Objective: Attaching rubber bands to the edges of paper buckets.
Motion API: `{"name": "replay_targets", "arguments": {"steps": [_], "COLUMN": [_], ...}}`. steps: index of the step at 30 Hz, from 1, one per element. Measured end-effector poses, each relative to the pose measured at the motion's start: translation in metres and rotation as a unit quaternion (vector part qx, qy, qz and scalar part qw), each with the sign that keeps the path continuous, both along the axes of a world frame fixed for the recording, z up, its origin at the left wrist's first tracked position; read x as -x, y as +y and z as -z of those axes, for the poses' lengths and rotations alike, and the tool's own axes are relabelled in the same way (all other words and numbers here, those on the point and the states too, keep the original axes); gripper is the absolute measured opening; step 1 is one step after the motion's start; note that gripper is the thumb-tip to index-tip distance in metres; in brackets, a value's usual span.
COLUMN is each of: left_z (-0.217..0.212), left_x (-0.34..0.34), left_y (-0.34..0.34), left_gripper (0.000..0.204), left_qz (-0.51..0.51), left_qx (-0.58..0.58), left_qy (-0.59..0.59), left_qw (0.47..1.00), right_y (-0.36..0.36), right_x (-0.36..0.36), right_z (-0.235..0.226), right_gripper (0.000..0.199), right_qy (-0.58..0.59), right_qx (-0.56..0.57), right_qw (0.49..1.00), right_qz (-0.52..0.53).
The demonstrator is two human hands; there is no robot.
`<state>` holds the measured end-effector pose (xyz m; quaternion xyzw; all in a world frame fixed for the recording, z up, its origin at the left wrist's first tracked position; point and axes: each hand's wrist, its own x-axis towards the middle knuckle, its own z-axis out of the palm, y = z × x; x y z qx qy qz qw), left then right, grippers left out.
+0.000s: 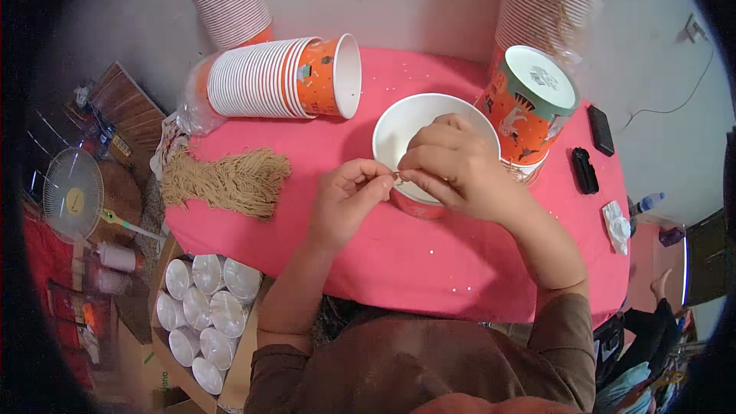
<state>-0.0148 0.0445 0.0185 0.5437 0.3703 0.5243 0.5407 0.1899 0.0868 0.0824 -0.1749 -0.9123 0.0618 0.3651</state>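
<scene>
Both hands meet at the near rim of the white paper bowl on the pink table, where the left hand and the right hand pinch together on a small thin string piece, right of the tan fibre bundle.

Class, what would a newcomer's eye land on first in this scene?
Both hands meet at the centre: the left hand and right hand pinch something small at the rim of a white-lined orange paper cup on the bright pink tablecloth. Upper left lies a toppled stack of orange paper cups.
</scene>
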Motion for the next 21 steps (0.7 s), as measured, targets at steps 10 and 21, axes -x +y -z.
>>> {"name": "replay_targets", "arguments": {"steps": [10, 21], "left_z": [0.007, 0.020], "left_x": [-0.008, -0.017], "left_y": [-0.003, 0.001], "left_gripper": [0.007, 0.008], "left_qz": [0.004, -0.129], "left_qx": [-0.011, -0.188], "left_qy": [-0.053, 0.073], "left_qw": [0.999, 0.971], "right_y": [0.003, 0.009], "right_x": [0.007, 0.007], "right_z": [0.008, 0.009], "right_gripper": [0.011, 0.012], "right_qy": [-0.012, -0.039], "right_qx": [-0.001, 0.153], "right_qw": [1.000, 0.987], "right_qz": [-0.011, -0.037]}}
